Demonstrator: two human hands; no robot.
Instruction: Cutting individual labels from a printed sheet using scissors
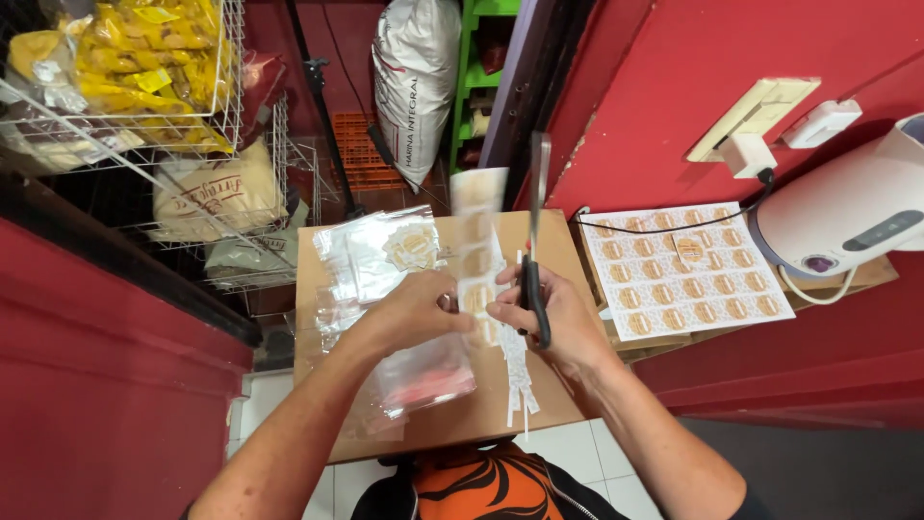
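Two hands worked above the cardboard box [539, 404]. The left hand [416, 310] had its fingers closed on a strip of round stickers [478, 252], and the right hand [556, 313] gripped black scissors [535, 241], blades up. A sticker sheet [685, 270] lay right of the box.

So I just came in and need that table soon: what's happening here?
A person is working over a cardboard sheet. The right hand holds scissors with the blades pointing up, and both it and the left hand grip a strip of round stickers. Clear plastic bags lie to the left, a full sticker sheet to the right.
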